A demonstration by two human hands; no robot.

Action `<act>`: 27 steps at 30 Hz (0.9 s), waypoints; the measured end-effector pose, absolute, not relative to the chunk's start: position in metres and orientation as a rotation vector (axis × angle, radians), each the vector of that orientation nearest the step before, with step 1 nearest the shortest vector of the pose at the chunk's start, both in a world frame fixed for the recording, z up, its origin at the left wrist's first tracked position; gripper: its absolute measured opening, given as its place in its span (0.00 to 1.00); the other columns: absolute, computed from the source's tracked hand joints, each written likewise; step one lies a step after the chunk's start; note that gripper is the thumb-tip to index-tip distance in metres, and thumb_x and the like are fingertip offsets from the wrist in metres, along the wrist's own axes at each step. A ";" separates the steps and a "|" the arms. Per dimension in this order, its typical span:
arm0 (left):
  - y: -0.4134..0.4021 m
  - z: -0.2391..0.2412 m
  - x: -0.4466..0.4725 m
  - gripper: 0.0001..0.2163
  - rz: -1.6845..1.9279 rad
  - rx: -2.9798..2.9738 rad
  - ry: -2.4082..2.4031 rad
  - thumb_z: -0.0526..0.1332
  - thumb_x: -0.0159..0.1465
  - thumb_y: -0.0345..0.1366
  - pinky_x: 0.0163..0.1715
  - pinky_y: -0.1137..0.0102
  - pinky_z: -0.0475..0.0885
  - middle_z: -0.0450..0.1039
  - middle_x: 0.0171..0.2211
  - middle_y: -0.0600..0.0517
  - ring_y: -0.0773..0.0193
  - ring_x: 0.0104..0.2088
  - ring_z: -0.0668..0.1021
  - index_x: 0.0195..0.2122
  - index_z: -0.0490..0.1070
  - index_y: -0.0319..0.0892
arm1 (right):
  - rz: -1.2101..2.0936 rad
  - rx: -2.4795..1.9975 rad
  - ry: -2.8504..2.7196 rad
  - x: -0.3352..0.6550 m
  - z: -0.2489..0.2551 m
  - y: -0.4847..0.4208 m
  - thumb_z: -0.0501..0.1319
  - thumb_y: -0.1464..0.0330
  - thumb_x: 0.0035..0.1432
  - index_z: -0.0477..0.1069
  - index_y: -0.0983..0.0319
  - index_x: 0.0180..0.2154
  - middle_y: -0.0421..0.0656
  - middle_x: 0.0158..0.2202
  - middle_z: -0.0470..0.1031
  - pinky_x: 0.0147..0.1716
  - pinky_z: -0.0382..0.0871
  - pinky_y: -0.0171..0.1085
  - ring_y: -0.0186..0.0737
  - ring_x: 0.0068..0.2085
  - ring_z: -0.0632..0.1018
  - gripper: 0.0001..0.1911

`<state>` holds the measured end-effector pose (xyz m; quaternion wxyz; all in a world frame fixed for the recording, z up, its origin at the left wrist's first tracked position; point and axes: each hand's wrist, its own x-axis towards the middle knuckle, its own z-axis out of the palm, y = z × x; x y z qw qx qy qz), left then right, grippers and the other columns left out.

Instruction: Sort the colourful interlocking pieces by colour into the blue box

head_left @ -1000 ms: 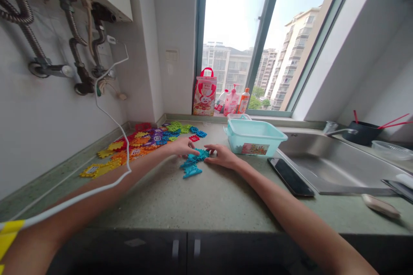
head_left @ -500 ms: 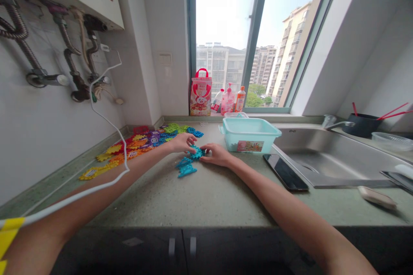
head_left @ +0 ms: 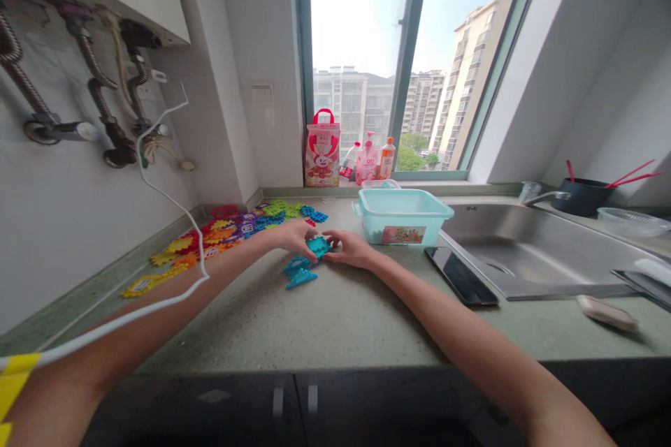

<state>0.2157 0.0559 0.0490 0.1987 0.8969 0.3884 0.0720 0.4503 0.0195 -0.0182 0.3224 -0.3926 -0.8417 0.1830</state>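
Hands: left hand [head_left: 294, 237] and right hand [head_left: 350, 249] pinch small teal toothed plastic tile [head_left: 318, 246] | step: joining tiles, maybe | next: match teeth

Fingertips of the left hand [head_left: 293, 237] and right hand [head_left: 350, 249] cover both side edges of the teal piece [head_left: 317, 246] they pinch, so its outline is unclear. The 3 bottles [head_left: 368, 164] carry labels too small to read. A pale object [head_left: 605, 312] near the sink [head_left: 529, 251] is blurred, perhaps a sponge. The right edge cuts off a flat dark item [head_left: 644, 284].
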 end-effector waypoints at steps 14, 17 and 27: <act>0.043 0.066 0.248 0.12 0.043 2.656 1.233 0.76 0.41 0.44 0.26 0.70 0.61 0.65 0.15 0.56 0.62 0.24 0.71 0.20 0.78 0.45 | 0.464 -0.978 -2.290 0.454 -0.004 0.010 0.73 0.57 0.56 0.78 0.60 0.57 0.45 0.42 0.83 0.45 0.72 0.38 0.43 0.41 0.80 0.29; 0.044 0.066 0.254 0.11 -0.027 2.677 1.228 0.75 0.42 0.44 0.27 0.69 0.62 0.65 0.15 0.56 0.62 0.24 0.70 0.20 0.78 0.45 | 0.385 -1.007 -2.292 0.456 -0.004 0.012 0.75 0.59 0.54 0.80 0.60 0.54 0.46 0.42 0.83 0.44 0.73 0.38 0.43 0.40 0.81 0.27; 0.058 0.054 0.260 0.14 0.014 2.657 1.208 0.74 0.43 0.43 0.29 0.71 0.67 0.74 0.23 0.56 0.60 0.28 0.76 0.30 0.80 0.45 | 0.511 -1.037 -2.113 0.458 -0.016 0.021 0.73 0.69 0.52 0.71 0.56 0.61 0.45 0.49 0.82 0.45 0.76 0.39 0.41 0.42 0.82 0.34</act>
